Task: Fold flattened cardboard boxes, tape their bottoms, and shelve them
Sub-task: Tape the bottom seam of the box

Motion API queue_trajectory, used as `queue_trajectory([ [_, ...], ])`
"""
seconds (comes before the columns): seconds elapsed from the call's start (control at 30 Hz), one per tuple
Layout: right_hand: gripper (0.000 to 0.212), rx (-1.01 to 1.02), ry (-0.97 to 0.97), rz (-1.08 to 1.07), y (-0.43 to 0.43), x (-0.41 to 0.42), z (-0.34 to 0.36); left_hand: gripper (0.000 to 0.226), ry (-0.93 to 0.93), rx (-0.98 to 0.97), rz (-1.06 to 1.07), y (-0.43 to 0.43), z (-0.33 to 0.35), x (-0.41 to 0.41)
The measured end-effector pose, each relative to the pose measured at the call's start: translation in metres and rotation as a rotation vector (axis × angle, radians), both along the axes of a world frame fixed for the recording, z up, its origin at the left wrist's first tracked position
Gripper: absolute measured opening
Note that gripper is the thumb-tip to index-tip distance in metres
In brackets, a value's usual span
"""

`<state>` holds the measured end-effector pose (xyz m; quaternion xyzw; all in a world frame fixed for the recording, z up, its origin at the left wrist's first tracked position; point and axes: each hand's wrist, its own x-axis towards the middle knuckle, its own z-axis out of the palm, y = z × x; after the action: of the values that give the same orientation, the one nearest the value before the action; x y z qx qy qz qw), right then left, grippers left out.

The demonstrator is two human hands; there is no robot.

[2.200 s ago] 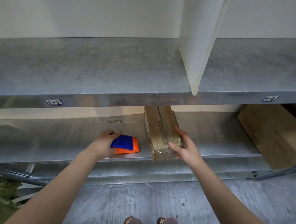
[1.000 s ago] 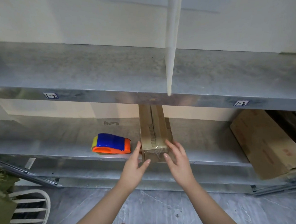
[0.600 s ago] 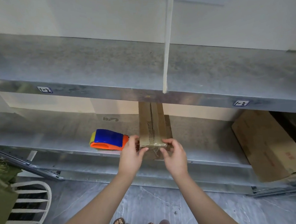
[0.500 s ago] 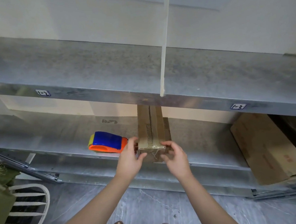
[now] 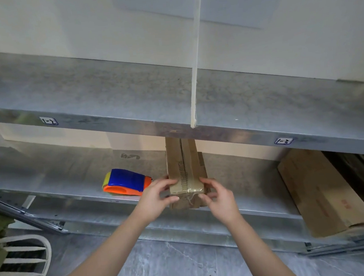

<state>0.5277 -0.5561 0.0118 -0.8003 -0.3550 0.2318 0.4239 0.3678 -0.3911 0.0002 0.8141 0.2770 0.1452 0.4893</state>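
A narrow bundle of flattened cardboard boxes (image 5: 185,170), wrapped in clear tape, lies on the lower metal shelf (image 5: 72,188) with its near end over the shelf's front edge. My left hand (image 5: 157,196) grips the bundle's near left corner, thumb on top and fingers curled beneath. My right hand (image 5: 218,196) grips the near right corner the same way. A blue, orange and yellow tape dispenser (image 5: 126,182) rests on the shelf just left of my left hand.
The upper metal shelf (image 5: 109,104) overhangs the bundle's far end, split by a white upright divider (image 5: 196,72). A larger brown cardboard box (image 5: 320,190) lies on the lower shelf at right. A white slatted chair (image 5: 22,267) stands at lower left. Grey floor lies below.
My left hand left the tape dispenser and joined my right hand at the bundle's near end. Both hands went from flat against it to gripping its corners.
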Motion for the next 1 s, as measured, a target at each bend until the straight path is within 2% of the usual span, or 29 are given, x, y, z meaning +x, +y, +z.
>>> queue_trajectory([
  [0.1, 0.056, 0.0, 0.034, 0.005, 0.003, -0.006, -0.004, 0.051, -0.051, -0.064, 0.061, -0.008, -0.004, -0.001],
  [0.27, 0.043, 0.006, 0.083, -0.063, 0.01, -0.011, -0.008, 0.054, -0.073, -0.022, 0.08, -0.018, -0.007, 0.001],
  [0.4, 0.054, 0.052, 0.21, -0.103, 0.011, -0.013, -0.003, 0.063, -0.046, -0.145, 0.102, -0.027, -0.004, -0.003],
  [0.47, 0.059, 0.022, 0.169, -0.118, 0.006, -0.015, -0.004, 0.062, -0.026, -0.178, 0.024, -0.031, -0.001, -0.006],
  [0.57, 0.073, 0.01, 0.067, -0.147, 0.002, -0.025, -0.006, 0.058, 0.082, -0.031, -0.093, -0.007, 0.009, -0.005],
  [0.63, 0.069, 0.022, 0.057, -0.178, 0.007, -0.034, -0.006, 0.067, 0.151, 0.065, -0.087, 0.019, 0.018, 0.001],
  [0.77, 0.053, 0.043, 0.161, -0.289, 0.012, -0.038, 0.0, 0.072, 0.226, 0.087, -0.141, 0.048, 0.03, 0.016],
  [0.93, 0.052, 0.062, 0.141, -0.426, -0.008, -0.028, 0.006, 0.061, 0.2, 0.085, -0.221, 0.031, 0.016, 0.031],
  [1.0, 0.066, -0.028, 0.126, -0.416, -0.011, -0.026, 0.006, 0.051, 0.172, 0.182, -0.229, 0.027, 0.012, 0.037],
])
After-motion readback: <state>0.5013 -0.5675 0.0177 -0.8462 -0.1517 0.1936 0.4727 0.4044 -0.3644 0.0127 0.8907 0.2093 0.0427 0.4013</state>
